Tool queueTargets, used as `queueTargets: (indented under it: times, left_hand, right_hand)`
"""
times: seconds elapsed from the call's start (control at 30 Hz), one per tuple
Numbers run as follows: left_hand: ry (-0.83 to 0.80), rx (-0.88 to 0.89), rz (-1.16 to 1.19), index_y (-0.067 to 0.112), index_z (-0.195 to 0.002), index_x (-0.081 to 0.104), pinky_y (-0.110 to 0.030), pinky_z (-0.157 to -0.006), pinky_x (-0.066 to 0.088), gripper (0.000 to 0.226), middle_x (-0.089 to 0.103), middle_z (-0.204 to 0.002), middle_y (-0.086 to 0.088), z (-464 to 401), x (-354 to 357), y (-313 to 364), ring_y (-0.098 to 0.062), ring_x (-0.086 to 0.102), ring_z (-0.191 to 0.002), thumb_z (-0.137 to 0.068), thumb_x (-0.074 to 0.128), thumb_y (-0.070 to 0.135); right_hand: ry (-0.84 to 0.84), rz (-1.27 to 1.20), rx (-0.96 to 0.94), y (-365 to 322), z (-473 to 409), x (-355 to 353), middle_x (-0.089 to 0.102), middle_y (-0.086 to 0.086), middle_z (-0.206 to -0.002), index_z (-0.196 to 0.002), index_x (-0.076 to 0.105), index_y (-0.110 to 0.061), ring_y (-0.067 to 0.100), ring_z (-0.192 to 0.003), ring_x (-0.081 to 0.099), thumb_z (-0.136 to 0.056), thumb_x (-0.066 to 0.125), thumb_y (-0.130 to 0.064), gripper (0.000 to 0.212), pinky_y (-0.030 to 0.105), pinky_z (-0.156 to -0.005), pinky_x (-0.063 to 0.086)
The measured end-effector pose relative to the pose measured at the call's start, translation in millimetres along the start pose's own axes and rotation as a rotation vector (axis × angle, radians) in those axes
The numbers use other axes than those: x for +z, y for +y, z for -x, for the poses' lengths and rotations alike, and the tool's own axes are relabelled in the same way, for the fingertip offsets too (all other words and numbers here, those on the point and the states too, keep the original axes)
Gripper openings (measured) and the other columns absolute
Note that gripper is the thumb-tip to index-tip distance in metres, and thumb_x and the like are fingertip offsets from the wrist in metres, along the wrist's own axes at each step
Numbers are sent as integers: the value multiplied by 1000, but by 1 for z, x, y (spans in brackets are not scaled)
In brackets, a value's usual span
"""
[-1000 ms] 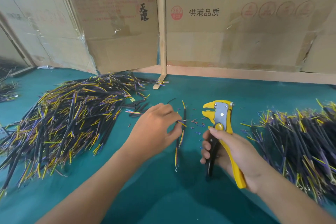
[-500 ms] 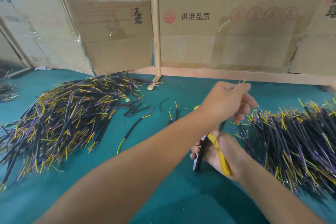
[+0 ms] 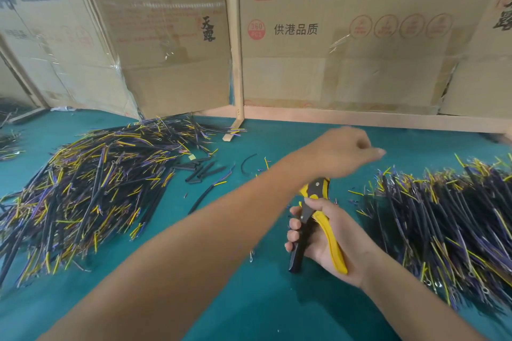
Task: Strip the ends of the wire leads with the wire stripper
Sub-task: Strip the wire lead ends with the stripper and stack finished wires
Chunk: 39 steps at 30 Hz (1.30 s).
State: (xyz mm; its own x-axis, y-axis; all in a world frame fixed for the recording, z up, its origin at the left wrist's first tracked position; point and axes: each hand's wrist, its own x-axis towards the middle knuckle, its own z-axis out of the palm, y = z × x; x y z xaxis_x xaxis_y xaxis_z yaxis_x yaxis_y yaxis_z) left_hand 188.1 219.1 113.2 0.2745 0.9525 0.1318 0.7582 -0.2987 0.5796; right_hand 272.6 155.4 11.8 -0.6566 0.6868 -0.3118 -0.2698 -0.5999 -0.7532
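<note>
My right hand grips the yellow and black wire stripper by its handles, head pointing away from me, low over the green table. My left hand reaches across above the stripper's head toward the right pile of wire leads. It is blurred, its fingers stretched to the right, and I see no wire in it. A large pile of black, yellow and purple wire leads lies on the left.
A single loose lead and several short black sleeve pieces lie between the left pile and my arm. Cardboard boxes and a wooden post wall off the back of the table.
My left hand carried a lead from the middle of the table across to the right pile; the lead no longer shows in it. My right hand stayed on the stripper, slightly lower.
</note>
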Motion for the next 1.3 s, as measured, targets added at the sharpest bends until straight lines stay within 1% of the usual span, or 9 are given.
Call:
queueTargets:
  times: [0.1, 0.23, 0.43, 0.57, 0.67, 0.77, 0.9, 1.03, 1.3]
  left_hand:
    - [148, -114, -156, -1, -88, 62, -36, -69, 47, 25, 59, -80, -7, 35, -47, -54, -20, 53, -73, -95, 58, 22]
    - [-47, -576, -697, 1, -97, 61, -37, -81, 47, 32, 67, -110, -18, 100, -79, -139, -35, 63, -103, -97, 54, 32]
    - [32, -735, -660, 7, -114, 53, -37, -79, 42, 30, 62, -123, -16, 133, -37, -189, -37, 60, -114, -102, 49, 34]
    - [179, -626, -422, 1, -102, 53, -37, -77, 43, 27, 64, -101, -16, 137, -36, -189, -36, 60, -98, -104, 48, 28]
    - [341, -438, 255, 4, -91, 58, -22, -52, 41, 13, 62, -69, -3, 141, -34, -160, -24, 50, -62, -98, 61, 13]
    - [371, -229, 711, 8, -100, 58, -20, -54, 46, 10, 63, -68, 2, 141, -27, -127, -16, 50, -60, -94, 66, 8]
    - [383, -30, 758, 13, -108, 62, -20, -59, 48, 25, 60, -73, 2, 140, -24, -108, -14, 51, -64, -84, 67, 21]
    - [323, 64, 735, 16, -106, 66, -24, -59, 48, 15, 57, -75, 2, 143, -20, -105, -15, 49, -66, -91, 68, 16]
    - [257, 34, 842, 19, -90, 64, -29, -52, 47, 11, 59, -75, -5, 144, -17, -101, -26, 51, -61, -87, 60, 8]
  right_hand:
    - [13, -30, -5, -2, 0, 0, 52, 13, -80, -107, 50, -7, 29, -70, 50, -86, 61, -16, 25, 43, -69, 55]
    - [-10, 5, -10, -2, -1, 1, 52, 12, -79, -110, 50, -7, 28, -70, 50, -70, 70, -19, 46, 44, -70, 56]
    - [-22, -4, 14, 0, -3, 0, 51, 13, -81, -111, 53, -6, 28, -68, 51, -78, 66, -22, 39, 46, -71, 55]
    - [-18, -32, 36, -1, -4, -3, 51, 14, -80, -108, 54, -6, 28, -67, 51, -82, 65, -23, 32, 45, -69, 55]
    - [-12, -28, 55, -1, -6, -4, 51, 13, -80, -106, 56, -5, 28, -67, 52, -83, 64, -24, 31, 45, -69, 55]
    - [-14, -29, 65, -1, -7, -3, 51, 13, -80, -107, 55, -6, 28, -67, 51, -85, 63, -26, 31, 44, -69, 53]
    - [-29, -22, 58, 0, -7, -5, 51, 14, -82, -107, 55, -6, 28, -67, 51, -89, 61, -27, 29, 45, -70, 53]
    - [-16, -19, 55, 0, -8, -5, 52, 16, -82, -108, 57, -4, 30, -66, 51, -87, 63, -26, 31, 45, -69, 54]
    - [-9, -28, 61, -1, -7, -2, 52, 16, -81, -109, 56, -4, 29, -65, 52, -84, 63, -27, 34, 44, -68, 55]
